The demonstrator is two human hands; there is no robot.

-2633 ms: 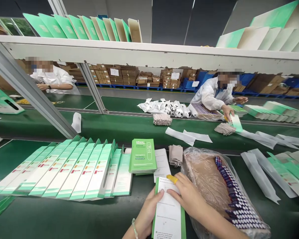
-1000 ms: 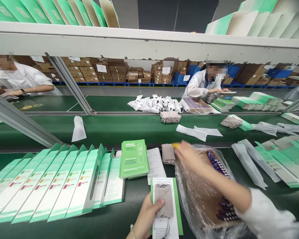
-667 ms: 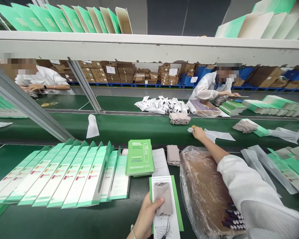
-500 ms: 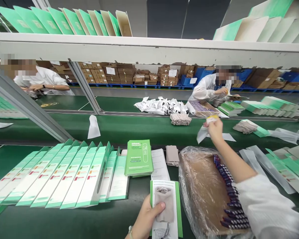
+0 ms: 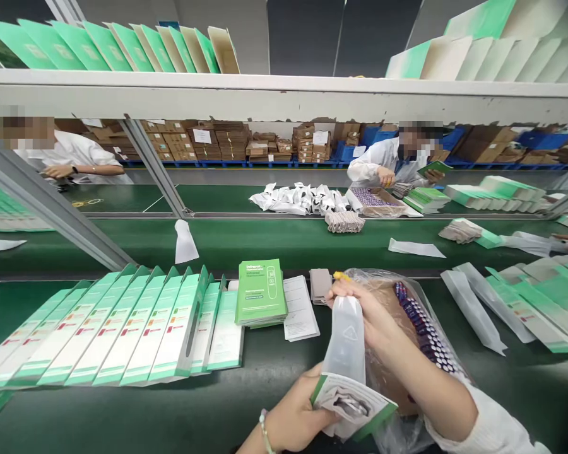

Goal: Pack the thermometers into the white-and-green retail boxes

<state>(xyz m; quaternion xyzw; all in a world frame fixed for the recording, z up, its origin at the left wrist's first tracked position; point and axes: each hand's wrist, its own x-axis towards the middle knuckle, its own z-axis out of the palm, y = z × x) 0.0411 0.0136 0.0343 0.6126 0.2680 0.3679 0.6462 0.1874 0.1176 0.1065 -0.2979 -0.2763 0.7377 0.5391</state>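
Note:
My left hand (image 5: 296, 413) is closed round a green booklet (image 5: 376, 424) with a white printed sheet and a small beige pouch (image 5: 348, 403) on top. The bundle tilts, and something shiny shows at the pouch's mouth. My right hand (image 5: 360, 309), with yellow on a fingertip, grips the upper end of a translucent white plastic bag (image 5: 344, 337). The bag hangs down behind the bundle's far edge; whether they touch is hard to see. Under my right forearm sits a plastic-lined carton (image 5: 392, 359) with rows of dark purple batteries or similar small cylinders (image 5: 426, 331).
Green-and-white boxes (image 5: 137, 334) stand in a row at left. A booklet stack (image 5: 261, 293), printed sheets (image 5: 300, 309) and beige pouches (image 5: 320, 285) lie ahead. Plastic bags (image 5: 473, 309) lie at right. Beyond the green belt (image 5: 236, 243), two people work; a shelf (image 5: 265, 94) spans overhead.
My right hand has come back from the belt with the bag, down to the bundle. My left hand has moved slightly right and tilted the booklet. The right-hand co-worker now holds a green booklet.

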